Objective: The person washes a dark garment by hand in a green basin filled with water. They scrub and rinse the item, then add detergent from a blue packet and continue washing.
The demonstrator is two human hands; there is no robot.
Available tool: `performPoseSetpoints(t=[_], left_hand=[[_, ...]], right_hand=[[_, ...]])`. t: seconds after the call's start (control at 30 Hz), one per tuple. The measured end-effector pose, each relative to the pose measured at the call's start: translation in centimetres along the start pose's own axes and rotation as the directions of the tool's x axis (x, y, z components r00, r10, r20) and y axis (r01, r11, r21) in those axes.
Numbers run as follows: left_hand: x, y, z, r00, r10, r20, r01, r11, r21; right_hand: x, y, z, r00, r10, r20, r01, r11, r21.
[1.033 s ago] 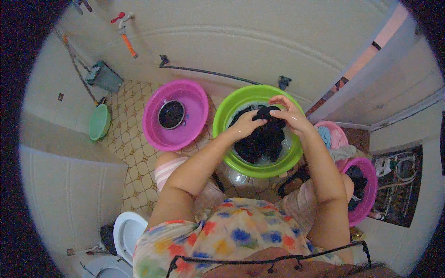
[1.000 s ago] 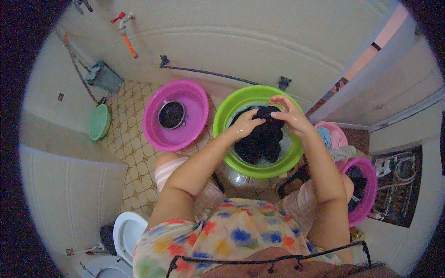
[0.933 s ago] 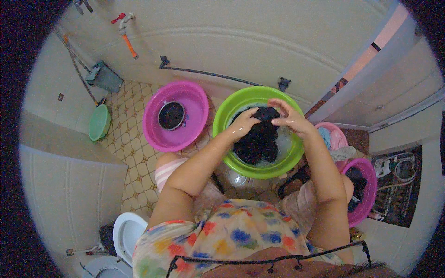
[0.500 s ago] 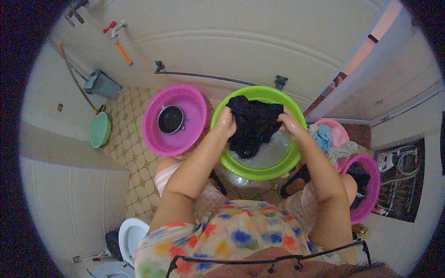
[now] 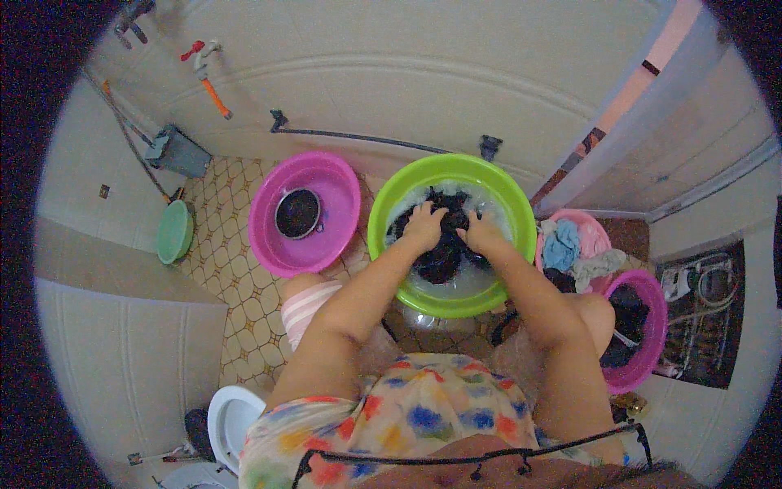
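In front of me is a lime-green basin (image 5: 391, 281) of cloudy, sudsy water. A black garment (image 5: 440, 259) lies bunched and wet in it, partly under the water. My left hand (image 5: 423, 228) rests on top of the cloth, fingers spread and pointing away from me. Beside it, my right hand (image 5: 484, 236) presses on the garment's right part, its thumb held apart from the fingers. Neither hand has visibly closed round the fabric, though some fingertips are hidden in the dark cloth.
Left of the green basin stands a pink basin (image 5: 338, 236) with a round dark-centred object (image 5: 298, 213) inside. At right are a pink tub of blue, pink and grey clothes (image 5: 560, 244) and a magenta basin (image 5: 658, 326) with dark items. A tap (image 5: 202, 55) is on the wall.
The black garment, held up and spread between both hands before, is now down in the sudsy water. My hands have come closer together and lie on it, no longer gripping its edges.
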State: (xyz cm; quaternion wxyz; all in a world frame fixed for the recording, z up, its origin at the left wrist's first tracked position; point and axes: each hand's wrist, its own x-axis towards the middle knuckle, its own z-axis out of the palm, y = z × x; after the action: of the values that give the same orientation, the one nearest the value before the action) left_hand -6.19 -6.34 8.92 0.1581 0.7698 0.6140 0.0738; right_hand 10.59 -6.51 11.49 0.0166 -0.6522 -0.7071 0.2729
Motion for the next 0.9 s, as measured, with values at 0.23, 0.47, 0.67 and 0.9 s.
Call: performPoseSetpoints(t=[0.23,0.47,0.67,0.9], left_hand=[[3.0,0.9,-0.2,0.989,-0.135,0.065,0.136,0.626,-0.767],[2.0,2.4,-4.6,0.903,0.026,0.429,0.4,-0.419,-0.815],[3.1,1.4,-2.7,0.919,-0.19,0.345,0.252,-0.389,-0.886],[-0.3,3.0,-3.7,0.896,-0.184,0.404,0.303,-0.413,-0.859]], right_hand=[[4.2,0.5,1.0,0.969,0.114,-0.22,-0.008,0.901,0.434],[0.8,-3.8,1.0,0.86,0.1,-0.501,0.256,0.763,0.593],[-0.3,-5.5,-1.4,0.875,-0.216,-0.434,0.403,0.821,0.405],[0.1,-5.4,-2.1,0.948,-0.23,-0.218,0.315,0.769,0.556]])
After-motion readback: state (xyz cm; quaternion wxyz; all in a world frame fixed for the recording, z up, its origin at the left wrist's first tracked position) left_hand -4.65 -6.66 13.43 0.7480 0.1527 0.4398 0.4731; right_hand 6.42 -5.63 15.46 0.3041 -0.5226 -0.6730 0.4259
